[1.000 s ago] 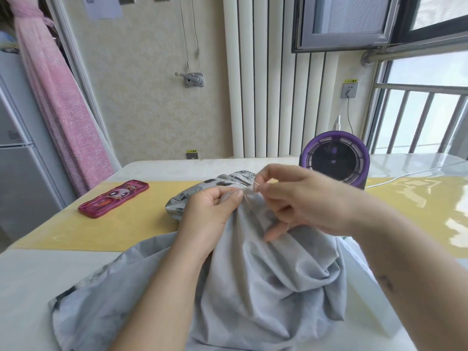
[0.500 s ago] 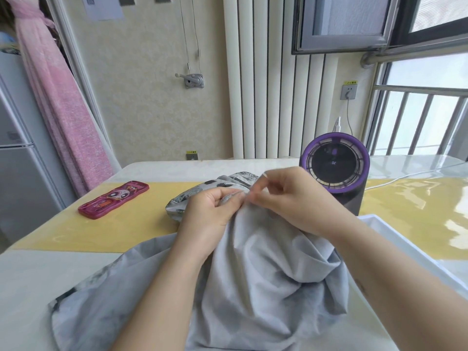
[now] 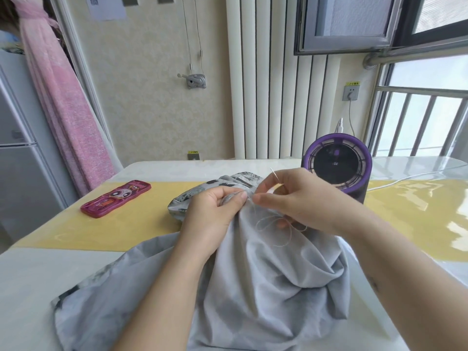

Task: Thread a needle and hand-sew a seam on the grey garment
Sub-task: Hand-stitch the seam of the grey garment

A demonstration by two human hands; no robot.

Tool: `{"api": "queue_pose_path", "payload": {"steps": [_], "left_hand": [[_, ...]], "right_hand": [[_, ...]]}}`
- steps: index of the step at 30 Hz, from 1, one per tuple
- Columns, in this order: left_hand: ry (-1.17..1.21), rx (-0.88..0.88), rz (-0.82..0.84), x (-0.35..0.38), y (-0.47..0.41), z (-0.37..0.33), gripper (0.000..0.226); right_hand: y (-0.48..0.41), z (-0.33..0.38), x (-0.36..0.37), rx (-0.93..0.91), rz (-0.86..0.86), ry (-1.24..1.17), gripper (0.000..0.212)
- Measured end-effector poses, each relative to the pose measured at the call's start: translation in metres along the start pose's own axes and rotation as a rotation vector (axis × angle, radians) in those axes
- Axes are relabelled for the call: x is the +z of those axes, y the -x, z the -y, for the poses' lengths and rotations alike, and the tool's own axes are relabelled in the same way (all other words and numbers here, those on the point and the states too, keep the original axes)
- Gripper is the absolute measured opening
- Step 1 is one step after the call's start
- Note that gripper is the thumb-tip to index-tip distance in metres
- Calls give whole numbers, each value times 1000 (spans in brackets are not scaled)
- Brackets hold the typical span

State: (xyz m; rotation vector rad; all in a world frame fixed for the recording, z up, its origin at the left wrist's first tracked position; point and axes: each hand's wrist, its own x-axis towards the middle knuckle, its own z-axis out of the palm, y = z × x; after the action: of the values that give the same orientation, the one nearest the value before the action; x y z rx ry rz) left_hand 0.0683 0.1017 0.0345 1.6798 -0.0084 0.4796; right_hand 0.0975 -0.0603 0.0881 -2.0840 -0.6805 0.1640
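Head view: the grey garment [image 3: 266, 287] lies heaped on the desk [image 3: 33, 282], its upper fold pinched in the grip of the left hand [image 3: 212, 214]. Just beside it, the right hand [image 3: 301, 201] closes its grip on a needle [image 3: 274, 174] that points up and away, with pale thread [image 3: 268, 222] looping loosely over the cloth below. A pink case [image 3: 116, 198] lies well off to the left, and a purple fan [image 3: 336, 163] stands behind the right hand.
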Motion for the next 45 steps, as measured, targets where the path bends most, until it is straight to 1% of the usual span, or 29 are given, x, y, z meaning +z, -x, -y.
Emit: {"api": "queue_pose_path", "payload": {"steps": [3,6,8,9,11,12,13,14,15,16,17,19,20,21,22,23,24,25,27,28,29,30,32,36,39,42,45], "left_hand": [[-6,25,10,1,0,-2,10],[-14,43,16,2,0,-3,11],[-11,46,21,2,1,-2,8],[-15,48,23,2,0,-2,8],[-34,59,22,1,0,-1,8],[-45,64,21,1,0,-1,9],[-55,68,17,0,-1,-1,11],[-66,71,12,0,-1,0,12],[-82,72,2,-1,-2,1,14],[-97,73,-7,-1,-2,2,15],[-104,73,-15,-2,-3,3,16],[-110,68,-25,-2,-3,4,15],[-117,63,-32,-2,-2,4,14],[-123,58,-39,-2,-2,4,14],[-126,55,-43,-2,-2,4,13],[-128,56,-44,-2,-2,3,12],[-123,60,-39,-2,-2,3,11],[-112,67,-30,-2,-2,2,11],[-84,79,-12,-1,0,-1,10],[-78,91,-6,0,0,-2,11],[-80,108,-1,1,1,-3,12],[-86,127,2,2,1,-4,13],[-94,151,1,2,1,-5,15],[-93,163,-1,2,2,-6,14],[-104,168,0,2,2,-7,14],[-108,175,-5,2,2,-7,17],[-113,180,-2,3,3,-8,17]], "right_hand": [[-2,-2,12,-71,-78,141,25],[-6,-6,15,-134,-175,269,20],[-7,-6,12,-163,-204,296,18],[-6,-6,11,-176,-201,257,18],[-6,-4,12,-218,-203,70,17],[-6,-2,13,-239,-208,-70,18],[-6,1,14,-249,-204,-258,19],[-7,3,13,-229,-159,-505,19],[-6,6,11,-180,-59,-769,20],[-5,7,8,-118,79,-984,22],[-3,8,4,-56,233,-1112,23],[-2,3,-6,12,543,-1151,17],[-1,-1,-10,9,681,-1122,15],[-1,-4,-13,-1,769,-1075,15],[1,-5,-15,-6,786,-1004,15],[2,-4,-16,10,740,-905,13],[3,-4,-16,32,630,-770,12],[4,-2,-15,38,466,-572,14],[3,0,-11,-23,104,-97,22],[2,1,-8,-65,-16,69,24],[1,1,-4,-100,-77,160,25],[0,1,1,-115,-98,217,28],[-1,-1,9,-117,-125,280,30],[-3,-1,14,-150,-166,284,23],[-2,1,14,-183,-159,275,19],[0,3,10,-166,-119,215,16],[3,5,5,-151,-37,239,17]]}}
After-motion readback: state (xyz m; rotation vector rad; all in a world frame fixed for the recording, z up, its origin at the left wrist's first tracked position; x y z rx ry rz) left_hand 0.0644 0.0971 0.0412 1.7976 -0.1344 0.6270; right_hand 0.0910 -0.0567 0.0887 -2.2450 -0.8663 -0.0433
